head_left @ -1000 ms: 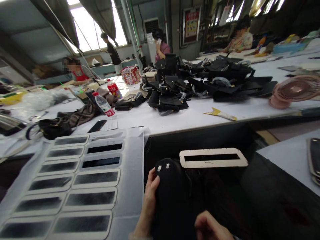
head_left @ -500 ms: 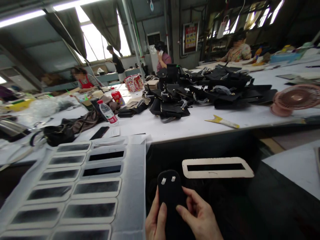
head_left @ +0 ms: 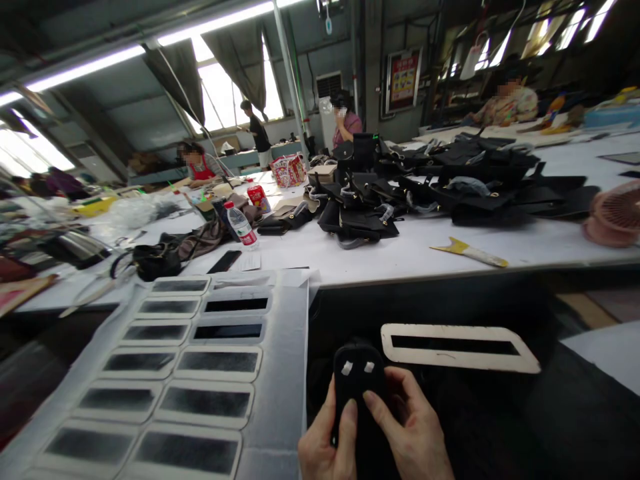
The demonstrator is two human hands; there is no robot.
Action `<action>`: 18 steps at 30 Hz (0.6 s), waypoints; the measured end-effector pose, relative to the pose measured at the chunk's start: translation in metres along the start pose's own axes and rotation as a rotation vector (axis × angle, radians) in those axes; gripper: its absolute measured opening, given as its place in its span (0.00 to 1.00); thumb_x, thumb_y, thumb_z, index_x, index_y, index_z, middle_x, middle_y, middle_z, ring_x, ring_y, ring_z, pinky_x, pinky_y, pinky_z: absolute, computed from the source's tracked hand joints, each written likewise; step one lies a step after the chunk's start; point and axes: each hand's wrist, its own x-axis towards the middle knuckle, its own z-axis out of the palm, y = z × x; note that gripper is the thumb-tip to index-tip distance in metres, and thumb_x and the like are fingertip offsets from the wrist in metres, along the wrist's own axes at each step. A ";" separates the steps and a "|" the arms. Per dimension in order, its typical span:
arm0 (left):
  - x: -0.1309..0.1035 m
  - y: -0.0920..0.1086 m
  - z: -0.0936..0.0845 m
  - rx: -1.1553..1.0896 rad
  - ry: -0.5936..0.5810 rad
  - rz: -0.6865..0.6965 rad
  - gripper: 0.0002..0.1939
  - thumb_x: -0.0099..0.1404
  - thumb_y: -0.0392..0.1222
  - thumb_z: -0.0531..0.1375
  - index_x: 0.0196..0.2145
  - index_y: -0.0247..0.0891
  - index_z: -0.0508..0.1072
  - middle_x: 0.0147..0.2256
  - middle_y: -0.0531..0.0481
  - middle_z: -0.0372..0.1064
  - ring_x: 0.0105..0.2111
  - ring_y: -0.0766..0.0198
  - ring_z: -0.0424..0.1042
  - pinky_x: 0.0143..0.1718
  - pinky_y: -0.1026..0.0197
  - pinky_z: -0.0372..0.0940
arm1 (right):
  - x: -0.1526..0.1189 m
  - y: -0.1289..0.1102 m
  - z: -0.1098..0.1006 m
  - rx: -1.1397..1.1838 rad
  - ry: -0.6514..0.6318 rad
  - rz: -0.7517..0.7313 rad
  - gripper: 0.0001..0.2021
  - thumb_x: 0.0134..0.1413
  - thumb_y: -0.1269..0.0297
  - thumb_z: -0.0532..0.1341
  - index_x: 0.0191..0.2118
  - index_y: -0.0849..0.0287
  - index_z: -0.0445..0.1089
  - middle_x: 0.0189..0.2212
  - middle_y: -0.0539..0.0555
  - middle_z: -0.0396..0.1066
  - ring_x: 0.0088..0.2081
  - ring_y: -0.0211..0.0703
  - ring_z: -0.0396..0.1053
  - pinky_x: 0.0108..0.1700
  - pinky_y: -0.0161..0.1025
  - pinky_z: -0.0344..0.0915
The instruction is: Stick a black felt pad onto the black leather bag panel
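A black rounded panel (head_left: 359, 387) with two small white tabs near its top end is held low in front of me. My left hand (head_left: 331, 433) grips its left edge, thumb pressed on the face. On the right edge, my right hand (head_left: 413, 427) holds it with the thumb on the front and fingers behind. The panel's lower part blends into the dark background. Just beyond the right hand lies a cream frame (head_left: 525, 357) with a long slot. To the left, a translucent sheet (head_left: 283, 393) bears rows of pale-bordered frames (head_left: 213, 363) with dark centres.
Across the white table (head_left: 325, 263) lies a heap of black bags (head_left: 425, 180). A water bottle (head_left: 241, 227), a phone (head_left: 225, 261), a yellow spreader-like tool (head_left: 470, 252) and a pink fan (head_left: 615, 213) rest there too. Several people are farther back.
The view has swung left, so things appear shifted right. Both hands still hold the black panel, its top end now tipped somewhat differently.
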 end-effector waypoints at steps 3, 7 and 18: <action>-0.002 0.009 0.000 -0.005 0.012 -0.003 0.24 0.63 0.57 0.61 0.51 0.41 0.78 0.46 0.46 0.79 0.46 0.49 0.78 0.51 0.54 0.71 | -0.002 -0.005 0.003 0.046 0.019 0.029 0.19 0.51 0.49 0.68 0.41 0.57 0.70 0.38 0.57 0.76 0.39 0.51 0.76 0.41 0.39 0.74; -0.002 0.027 0.001 -0.012 0.016 0.038 0.22 0.64 0.57 0.60 0.47 0.40 0.80 0.37 0.48 0.81 0.36 0.55 0.79 0.38 0.63 0.73 | -0.002 -0.012 0.002 0.128 0.115 0.067 0.21 0.45 0.47 0.71 0.37 0.58 0.72 0.34 0.54 0.76 0.36 0.48 0.75 0.37 0.36 0.74; 0.028 0.055 0.005 -0.160 -0.039 -0.064 0.24 0.62 0.60 0.62 0.44 0.36 0.80 0.23 0.51 0.70 0.23 0.66 0.67 0.24 0.68 0.62 | 0.004 -0.034 -0.007 0.021 0.081 -0.013 0.21 0.45 0.44 0.69 0.34 0.58 0.74 0.28 0.52 0.75 0.29 0.44 0.73 0.30 0.32 0.71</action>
